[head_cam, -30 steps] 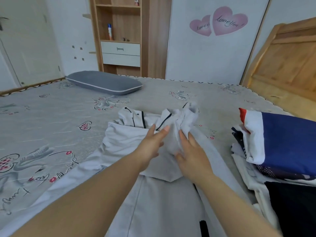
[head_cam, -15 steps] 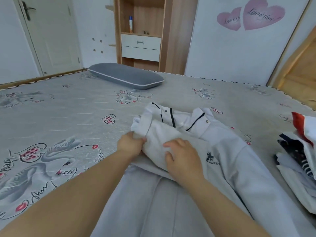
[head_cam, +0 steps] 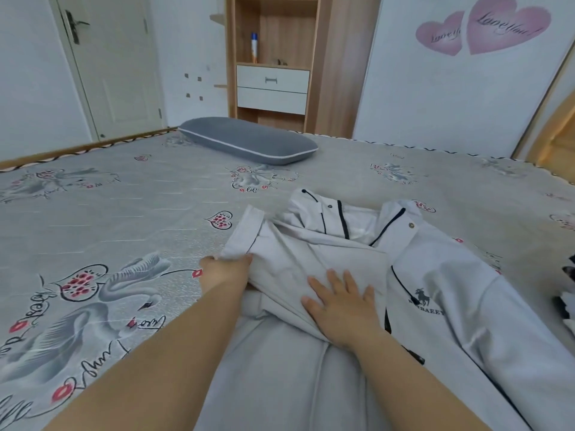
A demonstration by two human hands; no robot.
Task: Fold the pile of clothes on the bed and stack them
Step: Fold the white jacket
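Note:
A pale grey jacket (head_cam: pixel 441 275) with dark piping and a horse logo lies spread on the bed (head_cam: pixel 109 219) in front of me. One sleeve (head_cam: pixel 280 253) is folded across its chest, cuff pointing left. My left hand (head_cam: pixel 225 270) pinches the sleeve's edge near the cuff. My right hand (head_cam: pixel 339 306) lies flat with straight fingers on the folded sleeve, pressing it down. A sliver of the other clothes (head_cam: pixel 567 293) shows at the right edge.
A grey pillow (head_cam: pixel 245 140) lies at the far side of the bed. Behind it stand a wooden shelf unit with drawers (head_cam: pixel 272 88), a white door (head_cam: pixel 115 66) and a wall with pink heart stickers (head_cam: pixel 485 26). A wooden headboard (head_cam: pixel 557 132) is at right.
The sleeve has been carried from above the jacket's collar down across its chest and laid flat. My right hand opened onto it. The view swung left, so the clothes pile is nearly out of frame.

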